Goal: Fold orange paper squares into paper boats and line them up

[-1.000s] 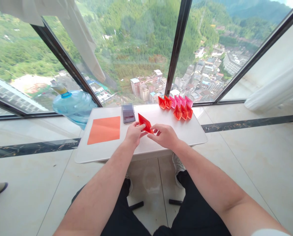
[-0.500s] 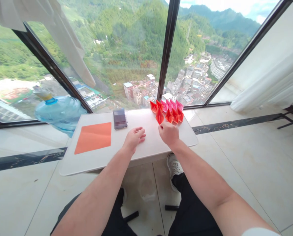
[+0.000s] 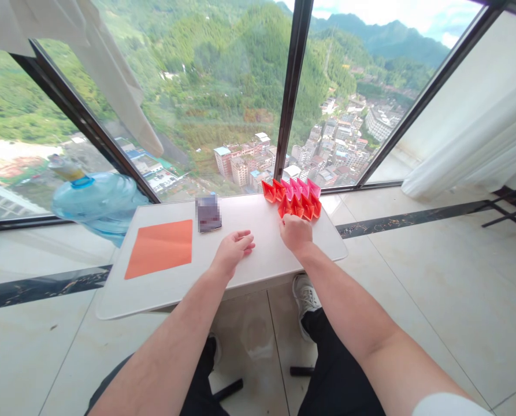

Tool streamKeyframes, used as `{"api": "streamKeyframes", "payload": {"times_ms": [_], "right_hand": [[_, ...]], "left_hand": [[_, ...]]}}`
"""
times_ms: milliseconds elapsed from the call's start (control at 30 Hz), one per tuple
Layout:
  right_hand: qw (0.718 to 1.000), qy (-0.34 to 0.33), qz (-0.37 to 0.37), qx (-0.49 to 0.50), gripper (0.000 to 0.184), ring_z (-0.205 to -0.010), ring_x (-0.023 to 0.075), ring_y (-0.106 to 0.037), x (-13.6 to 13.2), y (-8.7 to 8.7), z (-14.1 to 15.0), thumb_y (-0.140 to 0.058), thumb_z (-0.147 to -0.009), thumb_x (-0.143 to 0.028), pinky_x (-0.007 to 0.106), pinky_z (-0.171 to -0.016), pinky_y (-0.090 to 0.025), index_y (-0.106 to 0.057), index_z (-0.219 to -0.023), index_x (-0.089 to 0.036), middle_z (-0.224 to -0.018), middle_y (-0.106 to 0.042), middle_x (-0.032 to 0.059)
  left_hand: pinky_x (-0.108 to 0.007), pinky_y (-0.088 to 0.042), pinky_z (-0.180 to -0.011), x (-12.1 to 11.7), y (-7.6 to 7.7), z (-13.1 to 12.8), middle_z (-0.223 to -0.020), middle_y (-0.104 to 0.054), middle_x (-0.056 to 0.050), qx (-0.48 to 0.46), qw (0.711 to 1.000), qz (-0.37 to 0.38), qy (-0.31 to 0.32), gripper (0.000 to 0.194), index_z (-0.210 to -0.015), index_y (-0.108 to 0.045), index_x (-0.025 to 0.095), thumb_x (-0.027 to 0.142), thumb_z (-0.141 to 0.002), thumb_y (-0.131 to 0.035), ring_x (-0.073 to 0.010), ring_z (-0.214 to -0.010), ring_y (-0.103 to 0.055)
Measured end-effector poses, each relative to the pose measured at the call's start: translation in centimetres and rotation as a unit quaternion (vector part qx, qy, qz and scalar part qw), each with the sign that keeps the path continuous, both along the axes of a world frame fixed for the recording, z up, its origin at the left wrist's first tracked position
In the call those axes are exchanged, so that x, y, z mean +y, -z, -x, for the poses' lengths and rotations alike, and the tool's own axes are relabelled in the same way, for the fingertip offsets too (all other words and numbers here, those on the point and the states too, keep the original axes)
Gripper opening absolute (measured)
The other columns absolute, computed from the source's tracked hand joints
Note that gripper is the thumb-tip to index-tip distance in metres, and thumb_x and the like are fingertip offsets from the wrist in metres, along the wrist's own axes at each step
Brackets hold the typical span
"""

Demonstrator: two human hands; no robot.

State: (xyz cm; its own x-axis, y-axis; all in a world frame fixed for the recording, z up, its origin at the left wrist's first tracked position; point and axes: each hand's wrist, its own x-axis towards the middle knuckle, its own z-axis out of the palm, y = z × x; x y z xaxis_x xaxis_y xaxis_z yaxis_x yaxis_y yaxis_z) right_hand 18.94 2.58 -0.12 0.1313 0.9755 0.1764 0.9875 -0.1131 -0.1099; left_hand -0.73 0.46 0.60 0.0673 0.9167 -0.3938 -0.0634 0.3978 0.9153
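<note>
On the white table (image 3: 258, 271), red-orange folded paper pieces (image 3: 306, 207) and pink ones (image 3: 300, 187) stand close together in two rows at the far right. My right hand (image 3: 296, 232) is closed at the near-left end of the front row, its fingers pinching the lower tip of a red folded paper piece (image 3: 284, 207). That piece stands beside its neighbours; the fingertips are partly hidden. My left hand (image 3: 234, 252) is above the middle of the table, loosely curled with fingers apart, and nothing shows in it.
Flat orange paper sheets (image 3: 160, 248) lie on the table's left. Behind my left hand is a dark, blurred-out flat object (image 3: 208, 214). A large blue water bottle (image 3: 99, 202) stands past the left edge, and tall windows (image 3: 223, 98) rise behind the table.
My right hand has brought the red folded paper piece rightward against the front row, closing the gap there. My left hand has stayed nearly still. The view has shifted slightly.
</note>
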Motion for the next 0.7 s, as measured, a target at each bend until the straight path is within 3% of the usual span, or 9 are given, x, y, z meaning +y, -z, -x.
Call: {"api": "streamKeyframes", "payload": {"times_ms": [700], "right_hand": [[0.999,0.002,-0.013,0.031,0.023,-0.08,0.0273,-0.068,0.02,-0.55,-0.54,-0.051,-0.095,-0.03,0.04,-0.08,-0.05,-0.07,-0.097,-0.018,-0.087,-0.072,0.0144]], "left_hand": [[-0.034,-0.055,-0.083,-0.21,-0.25,0.05,-0.104,-0.07,-0.012,0.007,1.0,0.001,0.01,0.041,-0.108,-0.066,0.013,0.033,-0.074,-0.079,-0.0176,-0.085,-0.069]]}}
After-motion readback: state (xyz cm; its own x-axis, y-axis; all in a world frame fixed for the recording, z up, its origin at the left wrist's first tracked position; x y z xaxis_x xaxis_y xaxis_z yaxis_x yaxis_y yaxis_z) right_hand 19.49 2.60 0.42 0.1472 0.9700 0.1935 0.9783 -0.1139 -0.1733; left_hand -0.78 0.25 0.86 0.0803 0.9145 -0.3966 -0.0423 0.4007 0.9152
